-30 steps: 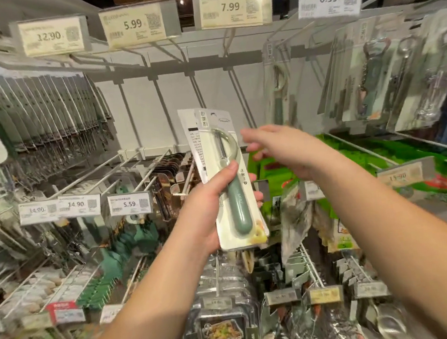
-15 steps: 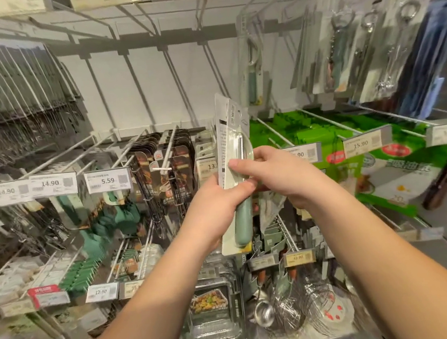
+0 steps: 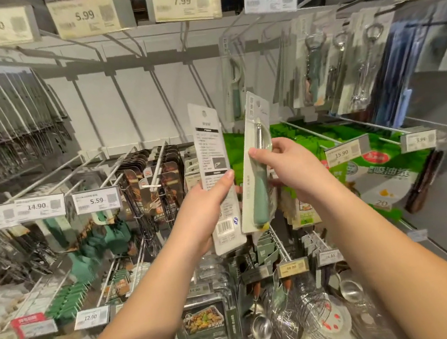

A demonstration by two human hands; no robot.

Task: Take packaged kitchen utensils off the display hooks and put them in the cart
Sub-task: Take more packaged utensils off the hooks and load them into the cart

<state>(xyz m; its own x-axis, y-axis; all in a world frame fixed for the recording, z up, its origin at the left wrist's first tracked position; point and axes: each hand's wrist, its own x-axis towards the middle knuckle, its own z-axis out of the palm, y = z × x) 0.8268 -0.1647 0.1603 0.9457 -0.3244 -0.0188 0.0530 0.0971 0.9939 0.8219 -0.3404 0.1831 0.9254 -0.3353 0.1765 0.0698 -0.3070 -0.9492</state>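
Two carded peeler packages are in my hands in front of the hook wall. My left hand (image 3: pixel 205 213) grips one package (image 3: pixel 215 170) with its printed back and barcode facing me, thumb across the card. My right hand (image 3: pixel 291 167) pinches a second package (image 3: pixel 256 176) edge-on, showing a green-handled peeler with a metal blade. The two cards stand upright side by side, a small gap between them. One more peeler package (image 3: pixel 235 84) hangs on a hook above. No cart is in view.
Long white hooks (image 3: pixel 160 159) stick out towards me at chest height. Tongs (image 3: pixel 2 116) hang at left, bottle openers (image 3: pixel 317 69) at upper right, green bags (image 3: pixel 370 169) at right. Foil trays (image 3: pixel 206 321) and wire strainers (image 3: pixel 298 319) sit below. Price tags line the rails.
My right hand has pulled a second peeler package apart from the one in my left hand, and the left package has turned its back to me. The view tilted upward again.
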